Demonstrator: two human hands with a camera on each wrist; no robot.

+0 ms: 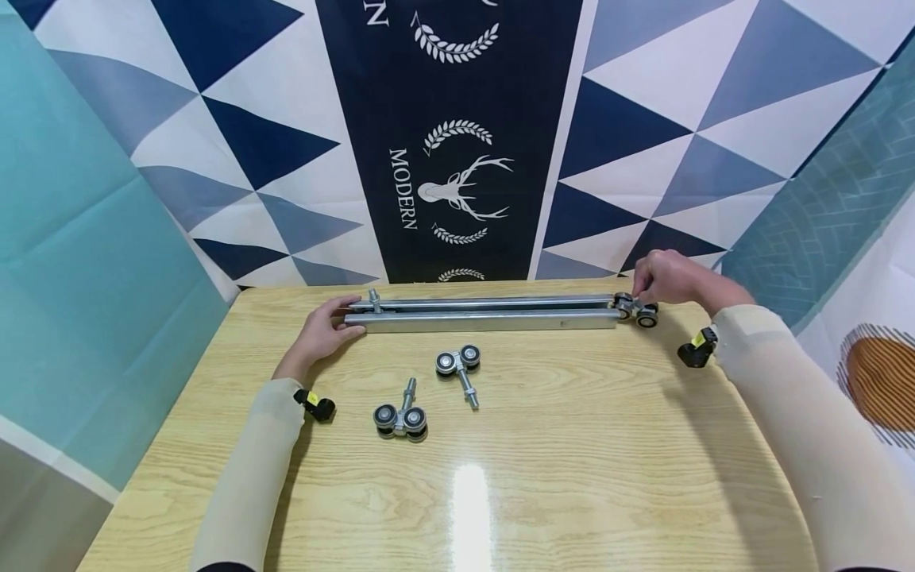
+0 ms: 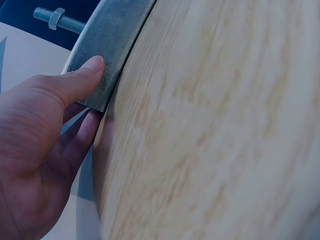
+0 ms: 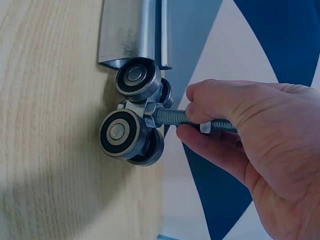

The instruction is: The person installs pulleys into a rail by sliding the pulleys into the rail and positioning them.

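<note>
From where I stand, the four-wheeled steel trolley with black-faced wheels and a threaded bolt (image 3: pixel 134 107) should be dense for its size, rigid and hard to damage; its wheels would probably roll away under a finger, so the bolt is the surer hold. That is where the right hand (image 3: pixel 265 132) has it, thumb and fingers pinching the thread by the nut. The wheels sit ahead of that pinch, right at the end of the long silver metal channel rail (image 1: pixel 486 321); I can't tell whether any is inside. The left hand (image 2: pixel 42 142) grips the rail's far end, thumb on its face, fingers behind, just beside an upright nutted bolt (image 2: pixel 57 19). The trolley looks bright and clean, its wheels ringed in grey metal, its bolt finely ridged.
</note>
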